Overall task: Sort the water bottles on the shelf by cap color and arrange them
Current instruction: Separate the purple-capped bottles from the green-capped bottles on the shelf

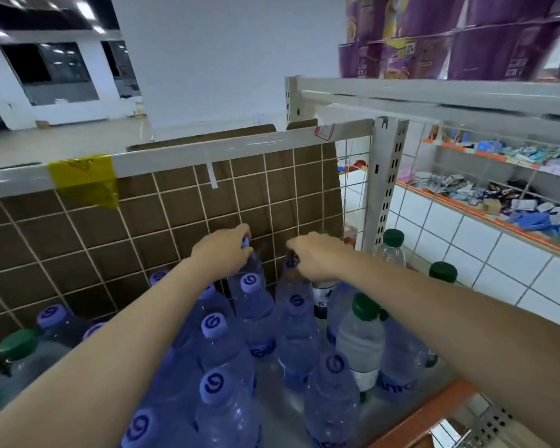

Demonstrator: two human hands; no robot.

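At the back of the grey metal shelf, near twelve o'clock, the left hand grips a clear purple-capped water bottle by its neck, and the right hand pinches another purple-capped bottle. Lifting either through the crowded rows could topple neighbours. About eleven purple caps and five green-capped bottles show.

rear: closed off by wire grid panel backed with brown cardboard | above: open below top rail | shelf floor: crowded with blue-capped bottles, caps near touching | right: green-capped bottles, slotted upright post | front: bare shelf strip beside orange edge
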